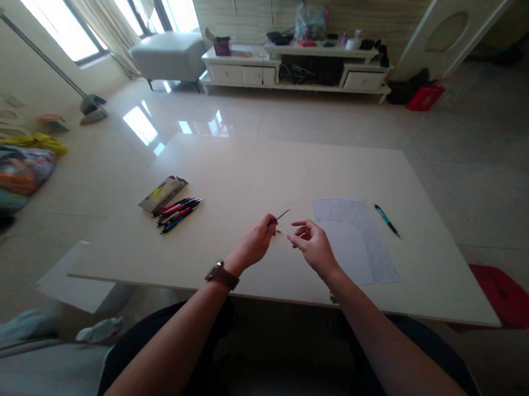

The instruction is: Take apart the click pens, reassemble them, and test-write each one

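Observation:
My left hand [262,233] is closed around a pen [272,222] with a reddish-purple barrel. A thin dark shaft with a pale tip juts from it, up and to the right. Just below the shaft is a small dark piece [279,231]; whether it is held or lies on the table I cannot tell. To the right, my right hand [313,246] is raised over the table with its fingers curved and apart, and I see nothing in it. Written sheets of paper [349,252] lie beside and partly under that hand.
On the white table [253,168], several pens [178,214] lie in a pile at the left by a flat box [163,192]. A green and black pen [386,220] lies right of the paper. A red stool [505,295] stands past the right edge. A low cabinet [241,75] stands behind.

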{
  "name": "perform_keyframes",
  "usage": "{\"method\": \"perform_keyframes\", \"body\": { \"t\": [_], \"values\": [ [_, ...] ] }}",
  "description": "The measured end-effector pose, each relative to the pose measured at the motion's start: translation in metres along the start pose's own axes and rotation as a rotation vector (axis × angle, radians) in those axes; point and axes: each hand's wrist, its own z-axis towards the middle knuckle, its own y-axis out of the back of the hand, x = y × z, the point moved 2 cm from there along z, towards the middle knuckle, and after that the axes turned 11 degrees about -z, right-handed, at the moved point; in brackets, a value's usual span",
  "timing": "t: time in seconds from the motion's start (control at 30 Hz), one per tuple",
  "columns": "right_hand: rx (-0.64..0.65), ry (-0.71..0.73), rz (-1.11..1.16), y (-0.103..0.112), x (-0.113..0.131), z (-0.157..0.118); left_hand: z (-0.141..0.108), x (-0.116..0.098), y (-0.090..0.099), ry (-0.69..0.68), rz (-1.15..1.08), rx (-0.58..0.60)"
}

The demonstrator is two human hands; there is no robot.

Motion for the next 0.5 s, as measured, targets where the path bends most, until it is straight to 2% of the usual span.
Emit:
{"method": "perform_keyframes", "body": {
  "t": [0.1, 0.17, 0.3, 0.4, 0.5],
  "values": [
    [0.014, 0.015, -0.05, -0.001, -0.002, -0.001, 0.005, 0.019, 0.015, 0.118, 0.099, -0.146],
    [0.026, 0.031, -0.1, -0.001, -0.002, -0.002, 0.006, 0.033, 0.025, 0.209, 0.189, -0.193],
    [0.044, 0.045, -0.161, 0.001, 0.0, -0.003, 0.006, 0.055, 0.034, 0.277, 0.269, -0.188],
    [0.041, 0.045, -0.174, 0.003, 0.002, -0.004, 0.004, 0.065, 0.03, 0.262, 0.269, -0.17],
    [0.044, 0.053, -0.179, 0.003, 0.002, -0.004, 0.004, 0.073, 0.023, 0.253, 0.26, -0.099]
  ]
}}
